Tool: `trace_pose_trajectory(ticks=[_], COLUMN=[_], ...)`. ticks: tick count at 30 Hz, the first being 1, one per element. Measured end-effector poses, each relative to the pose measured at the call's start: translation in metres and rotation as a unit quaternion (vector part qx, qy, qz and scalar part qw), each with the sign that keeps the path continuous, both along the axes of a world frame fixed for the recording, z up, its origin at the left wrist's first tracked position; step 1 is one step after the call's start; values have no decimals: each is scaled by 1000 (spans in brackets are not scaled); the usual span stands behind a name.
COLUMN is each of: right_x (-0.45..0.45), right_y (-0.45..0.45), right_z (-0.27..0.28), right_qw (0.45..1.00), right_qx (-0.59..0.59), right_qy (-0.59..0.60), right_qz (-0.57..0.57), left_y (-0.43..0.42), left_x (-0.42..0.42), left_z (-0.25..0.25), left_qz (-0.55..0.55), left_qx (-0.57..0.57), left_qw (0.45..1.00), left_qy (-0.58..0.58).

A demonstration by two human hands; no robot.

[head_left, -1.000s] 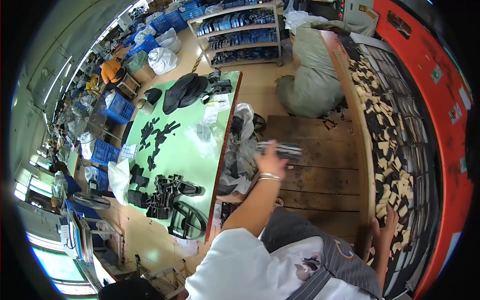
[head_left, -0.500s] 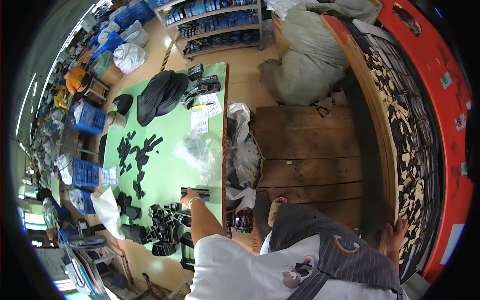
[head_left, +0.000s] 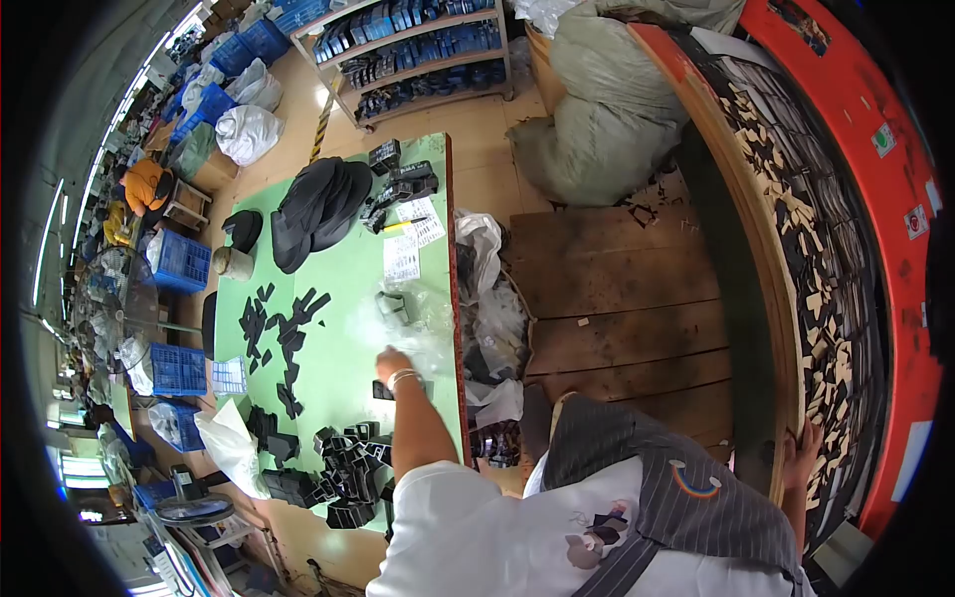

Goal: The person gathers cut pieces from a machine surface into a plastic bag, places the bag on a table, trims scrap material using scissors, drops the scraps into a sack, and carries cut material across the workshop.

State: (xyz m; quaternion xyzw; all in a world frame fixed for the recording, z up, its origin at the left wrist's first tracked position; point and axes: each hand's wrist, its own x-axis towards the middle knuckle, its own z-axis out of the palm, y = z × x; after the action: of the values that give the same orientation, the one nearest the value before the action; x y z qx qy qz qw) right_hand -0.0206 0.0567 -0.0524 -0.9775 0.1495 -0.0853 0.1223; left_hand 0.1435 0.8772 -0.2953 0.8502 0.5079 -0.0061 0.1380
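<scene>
– Two hands, status?
– My left hand (head_left: 394,366) is at a dark block (head_left: 382,391) on the green table (head_left: 333,353); can't tell if gripped or released. Right hand (head_left: 802,453) at the wooden rail (head_left: 772,259), grip unclear.
– Step?
– Block handling at tabletop, I'd judge. Next move calls for fingers clear of the black parts (head_left: 348,473).
– Blind spots?
– Fingers partly hide the block. Right wrist's hard to make out.
</scene>
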Motion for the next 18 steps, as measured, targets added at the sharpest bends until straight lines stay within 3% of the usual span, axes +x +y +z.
trace_pose_trajectory(ticks=[1,3,5,7,9,15,18], right_x=[1,1,0,0,-5,-5,-3], right_y=[1,1,-2,-3,-10,-18,-14], right_z=[0,0,-2,-1,-8,-16,-12], right_qw=[1000,1000,1000,1000,1000,1000,1000], right_qx=[-23,-4,1,0,11,-14,-8], right_qy=[5,7,13,12,10,-1,-9], right_qz=[-1,-10,-10,1,-3,8,13], left_y=[9,29,50,58,86,91,81], left_x=[-6,-15,-24,-25,-28,-14,-7], left_z=[8,41,74,122,131,202,234], left_qz=[8,211,224,221,170,113,135], left_qx=[83,8,88,30,103,153,34], left_qw=[995,958,938,926,929,909,845], left_qy=[-48,-195,-249,-304,-313,-371,-517])
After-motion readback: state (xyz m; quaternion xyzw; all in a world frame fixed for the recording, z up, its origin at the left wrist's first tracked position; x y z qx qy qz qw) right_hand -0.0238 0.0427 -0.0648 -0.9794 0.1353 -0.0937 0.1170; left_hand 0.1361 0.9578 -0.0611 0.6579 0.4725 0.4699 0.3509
